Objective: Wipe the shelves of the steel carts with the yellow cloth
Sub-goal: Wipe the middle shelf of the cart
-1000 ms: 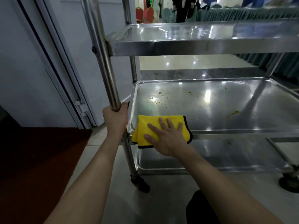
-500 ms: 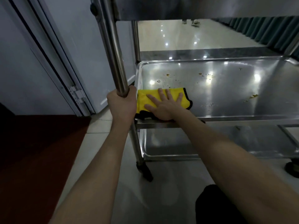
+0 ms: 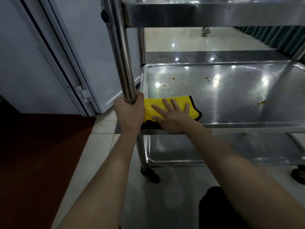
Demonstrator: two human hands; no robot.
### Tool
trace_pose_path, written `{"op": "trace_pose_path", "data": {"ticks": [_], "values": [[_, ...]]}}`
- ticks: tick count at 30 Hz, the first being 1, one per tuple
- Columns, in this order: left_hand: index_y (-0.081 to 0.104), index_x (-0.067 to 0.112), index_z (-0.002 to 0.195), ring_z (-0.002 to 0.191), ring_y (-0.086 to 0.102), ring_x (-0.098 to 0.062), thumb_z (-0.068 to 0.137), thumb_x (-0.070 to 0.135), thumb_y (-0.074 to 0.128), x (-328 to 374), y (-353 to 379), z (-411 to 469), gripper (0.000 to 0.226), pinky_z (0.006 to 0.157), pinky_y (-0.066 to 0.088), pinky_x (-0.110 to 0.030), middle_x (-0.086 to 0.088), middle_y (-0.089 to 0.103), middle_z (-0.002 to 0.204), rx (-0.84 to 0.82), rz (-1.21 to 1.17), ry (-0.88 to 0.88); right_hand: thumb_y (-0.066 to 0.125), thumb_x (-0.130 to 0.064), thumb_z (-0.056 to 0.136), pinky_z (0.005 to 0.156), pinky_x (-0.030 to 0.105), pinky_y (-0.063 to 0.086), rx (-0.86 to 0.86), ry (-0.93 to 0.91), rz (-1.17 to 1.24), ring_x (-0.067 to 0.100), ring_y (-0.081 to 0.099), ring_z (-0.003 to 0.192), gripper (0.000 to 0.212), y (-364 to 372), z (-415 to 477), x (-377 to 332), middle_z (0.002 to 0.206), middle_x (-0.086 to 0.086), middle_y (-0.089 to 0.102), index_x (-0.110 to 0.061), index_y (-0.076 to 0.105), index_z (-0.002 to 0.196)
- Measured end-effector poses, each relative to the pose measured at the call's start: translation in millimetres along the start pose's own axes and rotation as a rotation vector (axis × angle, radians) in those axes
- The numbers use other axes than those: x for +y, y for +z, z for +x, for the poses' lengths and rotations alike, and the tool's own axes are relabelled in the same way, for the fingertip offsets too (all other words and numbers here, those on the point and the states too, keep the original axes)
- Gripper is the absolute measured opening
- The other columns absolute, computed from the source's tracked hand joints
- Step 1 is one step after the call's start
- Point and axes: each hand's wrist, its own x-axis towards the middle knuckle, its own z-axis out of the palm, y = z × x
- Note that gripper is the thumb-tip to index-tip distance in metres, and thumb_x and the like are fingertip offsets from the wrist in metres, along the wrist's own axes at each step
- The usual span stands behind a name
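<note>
A dark red carpet was seen at the far left, beside pale floor tiles, and a white hinge was fixed to the door frame behind it. The steel cart's near-left upright post was gripped by the left hand, the fingers wrapped fully round the tube just above the middle shelf. Just right of that hand, the yellow cloth, edged in black, was spread at the shelf's near-left corner, its near edge draped over the front rim. It was pressed flat by the right hand, whose fingers were straight and spread on top, not curled round it. Further right, the steel was marked by yellowish spots, well apart from the cloth. The top shelf was seen above, the bottom shelf below, and a black caster under the post.
</note>
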Motion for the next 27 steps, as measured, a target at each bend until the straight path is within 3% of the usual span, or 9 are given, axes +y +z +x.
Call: {"op": "trace_pose_path", "data": {"ticks": [3, 6, 8, 12, 17, 22, 27], "values": [[0.045, -0.017, 0.067, 0.055, 0.044, -0.029, 0.081, 0.031, 0.067, 2, 1, -1, 0.055, 0.048, 0.043, -0.05, -0.036, 0.044, 0.06, 0.0, 0.02, -0.012, 0.013, -0.088, 0.091, 0.114, 0.079, -0.02, 0.01, 0.041, 0.019, 0.028, -0.022, 0.161, 0.074, -13, 32, -4, 0.175, -0.008, -0.021, -0.063, -0.006, 0.158], [0.047, -0.008, 0.063, 0.052, 0.046, -0.027, 0.076, 0.039, 0.068, 0, 2, -1, 0.052, 0.049, 0.043, -0.042, -0.021, 0.043, 0.056, -0.007, 0.027, -0.016, 0.01, -0.092, 0.087, 0.112, 0.08, -0.019, 0.021, 0.085, 0.05, 0.03, -0.02, 0.162, 0.082, -31, 68, -7, 0.176, -0.006, -0.017, -0.059, -0.003, 0.161], [0.047, -0.01, 0.066, 0.053, 0.047, -0.027, 0.074, 0.041, 0.067, -2, 2, 2, 0.055, 0.048, 0.046, -0.044, -0.021, 0.043, 0.056, -0.001, 0.02, -0.017, 0.011, -0.094, 0.086, 0.112, 0.081, -0.018, 0.016, 0.089, 0.042, 0.03, -0.019, 0.162, 0.085, -34, 78, -9, 0.177, -0.005, -0.016, -0.058, -0.001, 0.162], [0.046, -0.016, 0.07, 0.057, 0.046, -0.028, 0.076, 0.04, 0.064, -1, 3, 7, 0.059, 0.051, 0.049, -0.057, -0.039, 0.045, 0.065, 0.042, 0.046, -0.006, 0.02, -0.093, 0.088, 0.115, 0.08, -0.017, -0.034, 0.068, 0.051, 0.029, -0.02, 0.162, 0.084, -32, 46, -10, 0.177, -0.005, -0.017, -0.058, 0.002, 0.162], [0.049, -0.016, 0.07, 0.058, 0.047, -0.025, 0.07, 0.05, 0.061, 7, 4, 1, 0.068, 0.054, 0.05, -0.055, -0.029, 0.047, 0.06, 0.075, 0.071, -0.007, 0.002, -0.1, 0.07, 0.116, 0.078, -0.016, -0.049, 0.031, 0.042, 0.027, -0.019, 0.163, 0.094, -5, -19, -7, 0.176, -0.008, -0.016, -0.065, 0.001, 0.158], [0.047, -0.015, 0.07, 0.057, 0.047, -0.027, 0.076, 0.04, 0.067, 3, 4, 1, 0.058, 0.054, 0.052, -0.057, -0.025, 0.044, 0.06, 0.045, 0.044, -0.046, 0.011, -0.094, 0.086, 0.113, 0.082, -0.017, -0.021, 0.087, 0.055, 0.03, -0.02, 0.162, 0.083, -32, 37, -12, 0.176, -0.006, -0.019, -0.06, -0.002, 0.161], [0.044, -0.017, 0.07, 0.056, 0.044, -0.031, 0.073, 0.04, 0.065, -1, 5, 8, 0.061, 0.049, 0.045, -0.053, -0.038, 0.041, 0.063, 0.043, -0.004, -0.015, 0.016, -0.091, 0.09, 0.114, 0.083, -0.011, -0.022, 0.181, 0.093, 0.035, -0.014, 0.163, 0.085, -50, 64, -24, 0.178, 0.002, -0.01, -0.052, 0.005, 0.165]]}}
